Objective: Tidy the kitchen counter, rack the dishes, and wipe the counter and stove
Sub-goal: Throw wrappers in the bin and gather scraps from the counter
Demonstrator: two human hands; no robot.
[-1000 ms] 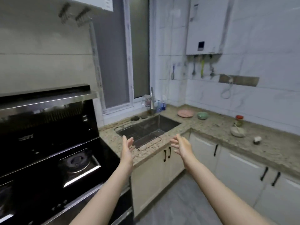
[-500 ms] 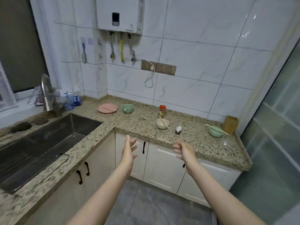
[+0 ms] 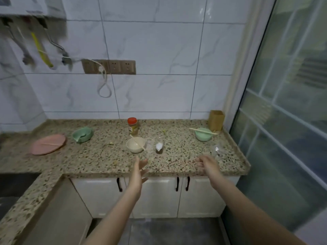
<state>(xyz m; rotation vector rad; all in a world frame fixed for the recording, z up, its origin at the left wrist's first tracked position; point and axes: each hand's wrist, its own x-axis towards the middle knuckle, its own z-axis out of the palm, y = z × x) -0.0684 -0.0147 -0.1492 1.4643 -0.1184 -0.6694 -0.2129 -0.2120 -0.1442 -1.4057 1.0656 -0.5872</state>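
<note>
You face white marble-tiled wall (image 3: 159, 50), brass socket strip (image 3: 108, 67), white cabinets (image 3: 159, 197), glass door (image 3: 286, 121), grey floor (image 3: 168, 230).

hanging utensils (image 3: 38, 48) blurred, sink (image 3: 10, 184) cut off at left

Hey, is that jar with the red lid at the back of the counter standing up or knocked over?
Upright: the jar stands on its base with the red lid on top.

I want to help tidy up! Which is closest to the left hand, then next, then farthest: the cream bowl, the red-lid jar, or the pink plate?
From the left hand:
1. Cream bowl, just beyond it.
2. Red-lid jar, behind the bowl.
3. Pink plate, far to the left.
</note>
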